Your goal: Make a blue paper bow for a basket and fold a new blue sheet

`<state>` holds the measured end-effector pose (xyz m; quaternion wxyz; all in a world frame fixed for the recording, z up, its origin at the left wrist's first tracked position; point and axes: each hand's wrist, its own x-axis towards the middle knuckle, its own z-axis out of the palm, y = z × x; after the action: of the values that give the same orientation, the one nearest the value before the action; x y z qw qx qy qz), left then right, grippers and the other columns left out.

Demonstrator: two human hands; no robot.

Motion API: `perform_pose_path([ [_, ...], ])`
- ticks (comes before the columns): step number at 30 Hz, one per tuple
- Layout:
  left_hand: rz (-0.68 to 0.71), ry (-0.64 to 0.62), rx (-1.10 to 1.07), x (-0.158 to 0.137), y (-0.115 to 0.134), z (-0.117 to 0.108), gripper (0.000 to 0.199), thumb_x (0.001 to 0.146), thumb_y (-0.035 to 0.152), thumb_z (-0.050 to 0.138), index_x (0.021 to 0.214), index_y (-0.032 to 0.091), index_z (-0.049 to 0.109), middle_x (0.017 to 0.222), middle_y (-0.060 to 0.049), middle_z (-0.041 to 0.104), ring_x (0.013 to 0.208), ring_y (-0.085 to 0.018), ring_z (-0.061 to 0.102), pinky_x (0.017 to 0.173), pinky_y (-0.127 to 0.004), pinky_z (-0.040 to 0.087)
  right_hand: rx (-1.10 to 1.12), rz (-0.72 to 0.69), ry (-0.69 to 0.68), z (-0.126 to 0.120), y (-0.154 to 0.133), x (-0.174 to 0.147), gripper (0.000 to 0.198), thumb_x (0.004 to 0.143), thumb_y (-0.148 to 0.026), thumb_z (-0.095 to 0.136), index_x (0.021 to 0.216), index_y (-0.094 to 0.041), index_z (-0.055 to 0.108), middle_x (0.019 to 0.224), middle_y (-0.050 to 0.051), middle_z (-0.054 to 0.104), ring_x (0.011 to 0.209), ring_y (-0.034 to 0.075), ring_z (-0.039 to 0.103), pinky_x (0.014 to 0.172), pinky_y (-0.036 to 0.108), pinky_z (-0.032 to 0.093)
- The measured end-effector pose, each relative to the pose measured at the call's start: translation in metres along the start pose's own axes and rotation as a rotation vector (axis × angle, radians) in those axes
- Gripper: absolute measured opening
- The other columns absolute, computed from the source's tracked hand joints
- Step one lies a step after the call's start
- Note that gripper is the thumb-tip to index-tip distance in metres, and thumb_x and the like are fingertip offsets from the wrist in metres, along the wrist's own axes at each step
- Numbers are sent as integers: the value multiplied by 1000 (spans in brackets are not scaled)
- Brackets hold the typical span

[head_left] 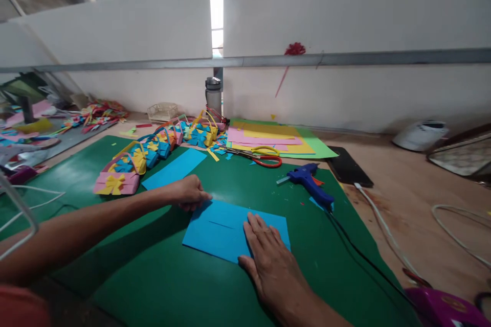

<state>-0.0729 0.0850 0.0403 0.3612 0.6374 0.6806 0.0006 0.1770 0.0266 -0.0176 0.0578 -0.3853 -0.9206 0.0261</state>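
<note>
A blue sheet of paper (226, 232) with a short dark line near its middle lies on the green cutting mat (161, 276). My left hand (190, 193) is closed at the sheet's far left corner, its fingertips on the paper edge; the curled fingers hide the exact grip. Flat on the right part of the sheet rests my right hand (268, 248), fingers stretched out, holding nothing. Behind the left hand lies another blue paper strip (176, 167).
Small paper baskets with bows (118, 181) line the mat's left side. Scissors (264, 157) lie by stacked coloured paper (268, 138). A blue glue gun (310, 181) with a trailing cord sits right, near a phone (349, 166). A bottle (213, 97) stands at the back.
</note>
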Motion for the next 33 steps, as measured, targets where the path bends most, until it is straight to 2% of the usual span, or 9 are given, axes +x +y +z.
perform_pose_path([
  [3,-68,-111,9,8,6,2,52,83,56,51,52,14,53,46,2,54,36,-9,48,41,-22,39,-48,-29,45,4,1,-1,52,91,-36,40,135,-8,46,141,19,38,128,34,37,99,49,41],
  [8,-158,-229,79,14,12,-5,39,91,47,49,76,12,59,61,3,57,48,-8,52,50,-23,46,-128,-84,131,9,4,-2,52,92,-36,36,132,-5,49,138,21,42,124,36,43,92,50,47],
  [12,-190,-283,90,15,11,-12,35,92,45,49,88,12,60,74,0,60,57,-10,56,55,-25,49,-164,-112,200,10,5,-3,51,93,-35,33,128,-4,52,135,22,45,121,36,47,88,50,50],
  [16,-197,-287,78,16,0,-16,34,92,44,49,91,12,59,77,-1,61,60,-10,57,57,-25,49,-168,-132,233,11,5,-3,51,93,-35,32,127,-3,53,134,23,47,120,36,48,87,50,52],
  [19,-211,-257,71,14,-12,-19,35,92,45,49,87,12,59,72,1,59,55,-9,55,54,-24,48,-159,-133,228,12,5,-3,50,93,-35,33,128,-4,52,135,22,46,120,36,48,87,50,51],
  [25,-183,-139,10,-8,-36,-24,52,85,57,47,57,14,53,48,2,51,39,-8,44,42,-21,37,-133,-124,222,11,6,-3,50,93,-35,34,130,-4,50,136,22,45,122,35,46,90,49,50],
  [29,-133,-115,-18,-26,-38,-10,58,76,69,45,53,16,53,47,-1,55,37,-10,45,42,-22,36,-139,-117,226,11,6,-4,50,93,-35,33,130,-6,50,136,21,46,123,34,46,91,48,50],
  [33,-111,-89,72,-31,-33,4,54,71,64,53,45,17,49,44,-2,54,38,-12,47,40,-23,32,-111,-115,235,12,6,-6,50,94,-35,33,132,-6,48,137,20,45,126,33,42,93,48,48],
])
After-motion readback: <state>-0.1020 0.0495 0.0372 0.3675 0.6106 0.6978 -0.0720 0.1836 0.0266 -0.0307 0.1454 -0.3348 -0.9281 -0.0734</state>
